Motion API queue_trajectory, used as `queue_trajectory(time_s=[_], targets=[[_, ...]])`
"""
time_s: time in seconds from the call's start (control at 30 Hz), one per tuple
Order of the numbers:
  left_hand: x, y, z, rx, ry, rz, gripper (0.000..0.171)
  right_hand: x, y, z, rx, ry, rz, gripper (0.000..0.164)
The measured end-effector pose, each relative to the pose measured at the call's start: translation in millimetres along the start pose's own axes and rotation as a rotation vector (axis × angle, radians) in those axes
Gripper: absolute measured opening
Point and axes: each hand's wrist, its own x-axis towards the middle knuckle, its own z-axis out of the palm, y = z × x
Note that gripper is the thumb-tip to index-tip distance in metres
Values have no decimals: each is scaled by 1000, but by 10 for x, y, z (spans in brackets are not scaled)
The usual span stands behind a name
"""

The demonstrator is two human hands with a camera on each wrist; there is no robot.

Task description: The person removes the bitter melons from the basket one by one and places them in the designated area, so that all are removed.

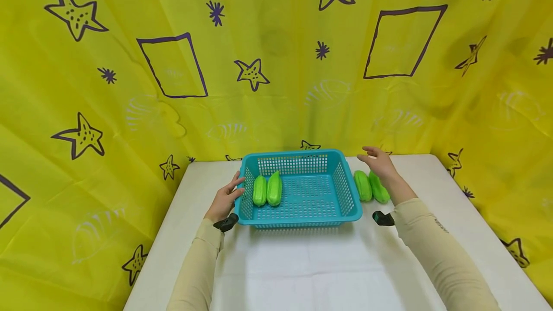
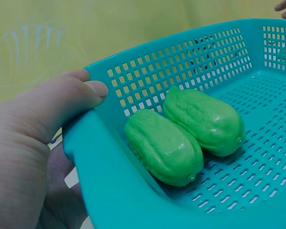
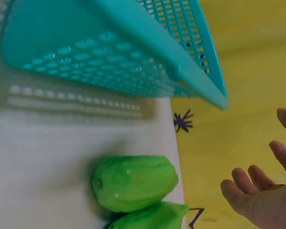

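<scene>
A teal plastic basket [image 1: 298, 220] with perforated walls is in the middle of the head view. My left hand [image 1: 224, 200] grips its left rim; in the left wrist view the thumb lies over the rim, with fingers below on the outside. Inside, at the left end, two ridged green papaya-like fruits [image 2: 164, 148] lie side by side. My right hand [image 1: 380, 164] is raised beyond the basket's right side, holding nothing, its fingers apart and loosely bent. Below it, two more green papaya-like fruits [image 3: 136, 183] lie on the table, touching or nearly touching.
A white-covered table [image 1: 302, 272] carries the basket. Yellow curtains [image 1: 276, 109] with starfish and frame drawings surround it at the back and sides. A dark device [image 1: 226, 223] sits at the left wrist and another dark device [image 1: 383, 218] at the right.
</scene>
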Motion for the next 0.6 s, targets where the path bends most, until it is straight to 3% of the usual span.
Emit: queue_trajectory(time_s=[0.27,0.6], targets=[[39,-31,-9,-40,8,-12,49,-5,-75,139,-3,-3,-36,65],[34,-59,-12,19,25,-1,49,35,-194,263,29,12,-29,68]])
